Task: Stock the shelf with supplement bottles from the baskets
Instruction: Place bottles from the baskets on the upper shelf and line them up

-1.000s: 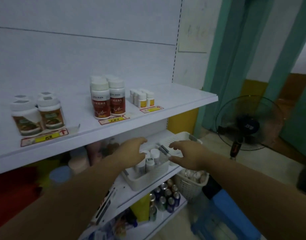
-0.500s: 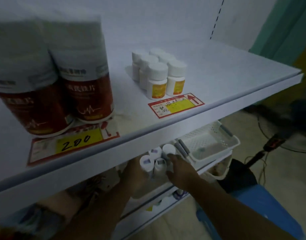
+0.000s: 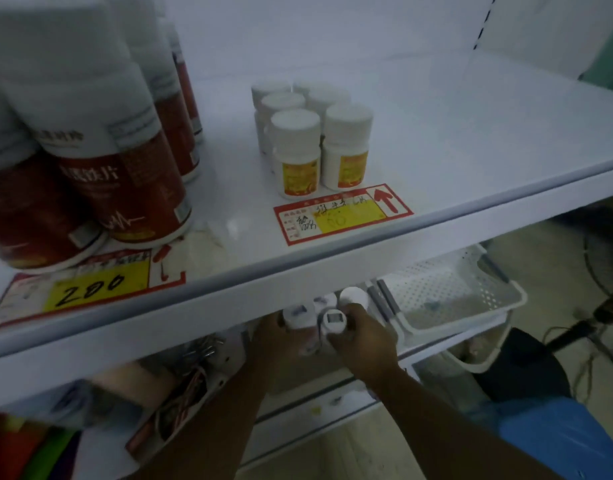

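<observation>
Fingers [image 3: 353,311] of both hands closed round white bottles [image 3: 333,323] under white shelf [image 3: 436,133]; tiled floor

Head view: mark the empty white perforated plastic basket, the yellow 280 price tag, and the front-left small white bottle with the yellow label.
Empty white perforated plastic basket [image 3: 513,297]: head view, right rim.
Yellow 280 price tag [image 3: 93,288]: head view, handwritten number.
Front-left small white bottle with the yellow label [image 3: 295,123]: head view, cap top.

Person, head-worn view: two bare forearms and hands

Left hand [image 3: 274,344] and right hand [image 3: 364,344] sit at lower centre of the frame, forearms running in from the bottom edge. No sleeves, gloves, rings, watch or bands show on either. Blue fabric fills the lower right corner; whether it is clothing cannot be told.
</observation>
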`<action>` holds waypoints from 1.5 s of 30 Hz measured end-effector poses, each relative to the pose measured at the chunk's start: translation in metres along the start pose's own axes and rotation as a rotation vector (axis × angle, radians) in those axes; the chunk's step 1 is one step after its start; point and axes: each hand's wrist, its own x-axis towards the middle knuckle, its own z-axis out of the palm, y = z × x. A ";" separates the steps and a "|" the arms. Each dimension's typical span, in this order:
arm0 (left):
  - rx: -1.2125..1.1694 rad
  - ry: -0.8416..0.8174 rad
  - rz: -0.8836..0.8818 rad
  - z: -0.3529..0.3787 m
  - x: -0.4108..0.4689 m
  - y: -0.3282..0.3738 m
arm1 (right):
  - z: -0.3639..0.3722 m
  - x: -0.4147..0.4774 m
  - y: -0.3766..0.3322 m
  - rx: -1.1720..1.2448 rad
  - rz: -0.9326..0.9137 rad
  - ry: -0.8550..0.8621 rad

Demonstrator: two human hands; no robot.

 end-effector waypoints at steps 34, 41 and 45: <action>-0.754 0.337 0.357 -0.055 -0.337 0.129 | -0.189 -0.204 -0.156 1.208 -0.098 -0.763; -0.757 0.298 0.376 -0.098 -0.328 0.123 | -0.160 -0.199 -0.193 1.207 -0.261 -0.809; -0.790 0.283 0.379 -0.146 -0.315 0.118 | -0.135 -0.190 -0.234 1.069 -0.278 -0.577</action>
